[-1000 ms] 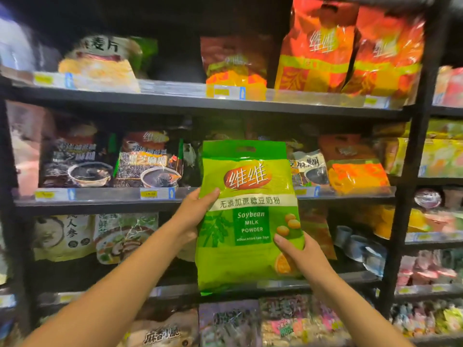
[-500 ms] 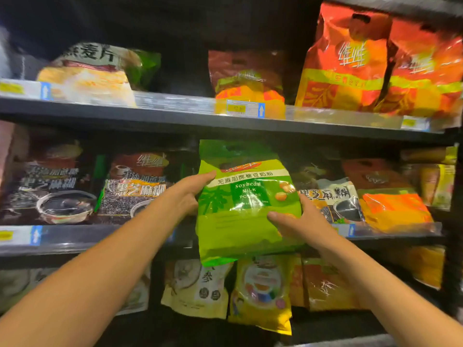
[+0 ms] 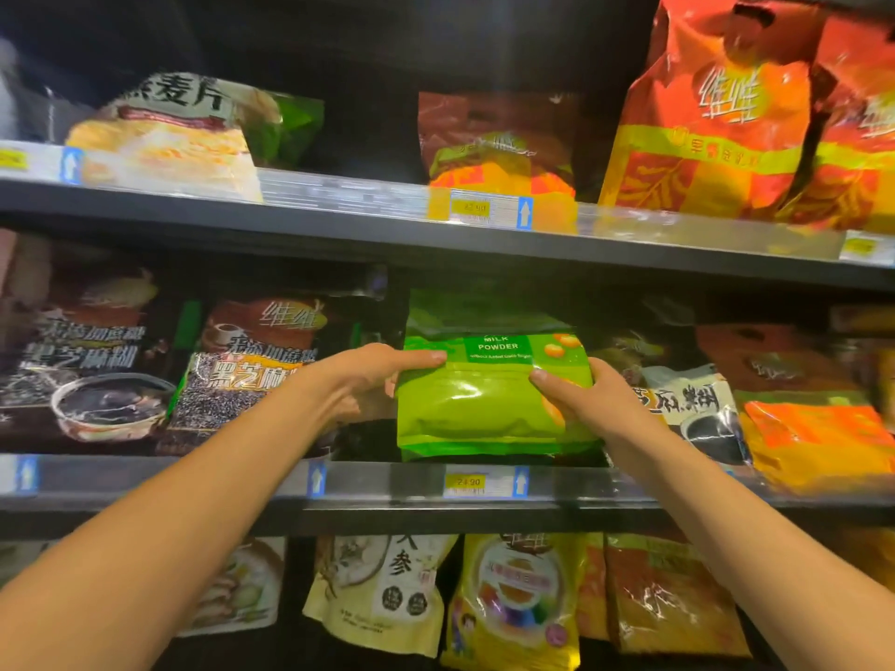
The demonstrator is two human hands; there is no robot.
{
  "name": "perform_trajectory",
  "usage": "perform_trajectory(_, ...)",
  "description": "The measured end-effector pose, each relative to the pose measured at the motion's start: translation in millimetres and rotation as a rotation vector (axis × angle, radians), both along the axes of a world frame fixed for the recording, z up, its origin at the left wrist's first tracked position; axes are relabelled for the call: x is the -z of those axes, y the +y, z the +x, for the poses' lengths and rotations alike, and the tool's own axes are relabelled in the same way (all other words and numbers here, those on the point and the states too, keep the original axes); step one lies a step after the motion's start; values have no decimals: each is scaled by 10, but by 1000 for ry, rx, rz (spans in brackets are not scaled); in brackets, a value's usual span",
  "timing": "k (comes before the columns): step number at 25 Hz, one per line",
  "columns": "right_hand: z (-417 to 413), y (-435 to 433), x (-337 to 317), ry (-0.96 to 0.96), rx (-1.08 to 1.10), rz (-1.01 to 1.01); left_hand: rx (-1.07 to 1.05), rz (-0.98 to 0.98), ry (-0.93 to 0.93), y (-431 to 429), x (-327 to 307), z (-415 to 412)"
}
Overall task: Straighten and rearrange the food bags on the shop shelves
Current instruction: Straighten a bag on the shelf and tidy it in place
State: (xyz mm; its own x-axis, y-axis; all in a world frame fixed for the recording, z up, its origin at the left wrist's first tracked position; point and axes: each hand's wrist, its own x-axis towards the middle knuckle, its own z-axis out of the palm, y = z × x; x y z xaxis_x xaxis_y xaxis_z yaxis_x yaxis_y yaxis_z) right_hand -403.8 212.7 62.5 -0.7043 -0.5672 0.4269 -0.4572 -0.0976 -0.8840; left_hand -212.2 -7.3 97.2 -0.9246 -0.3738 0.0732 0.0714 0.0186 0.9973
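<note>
Fingers of the left hand (image 3: pixel 368 375) are clamped on the left edge of the green bag (image 3: pixel 484 404). The thumb lies flat across its front face and the other fingers are curled behind it, with one fingertip showing below the thumb. The right hand (image 3: pixel 586 404) grips the bag's right edge in the same way, thumb on the front panel; its remaining fingers are hidden behind the pack.

Head view, location: the green bag, marked "MILK POWDER", stands at the front edge of the middle shelf (image 3: pixel 387 481), roughly central along its length. It is directly above a yellow price tag (image 3: pixel 467 482) on the shelf rail. The bag tilts back, its top reaching into the shadow under the upper shelf (image 3: pixel 339 225). Whether its base bears on the shelf board cannot be told.

Adjacent stock, middle shelf: a black sesame bag (image 3: pixel 252 370) sits to the left, partly behind the left wrist, and a second dark bag (image 3: pixel 82 360) sits toward the left end. To the right are a white-and-black bag (image 3: pixel 687 404) and an orange bag (image 3: pixel 813 443) near the right end.

Upper shelf: an oat bag (image 3: pixel 169 138) leans over the front edge at left, a dark red bag (image 3: pixel 494 142) is at centre, and tall red-orange bags (image 3: pixel 717 113) are at right.

Lower level: a cream bag (image 3: pixel 382 593) and a yellow bag (image 3: pixel 518 602) stand side by side.
</note>
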Motion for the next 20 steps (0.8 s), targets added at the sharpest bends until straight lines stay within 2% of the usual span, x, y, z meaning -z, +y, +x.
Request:
perform_trajectory(5, -310, -209, -12, 43, -81, 203, -83, -83, 19, -213, 105, -215)
perform_trajectory(9, -457, -316, 72, 184, 19, 384, -164, -219, -12, -476, 313, -487)
perform_trajectory(14, -361, -445, 158, 413, 220, 621, -213, -507, -185, -360, 366, -477)
perform_trajectory(17, -300, -460, 140, 533, 261, 770, -225, -633, -356, -250, 299, -397)
perform_trajectory(20, -287, -473, 150, 592, 308, 832, -262, -809, -487, -135, 278, -342)
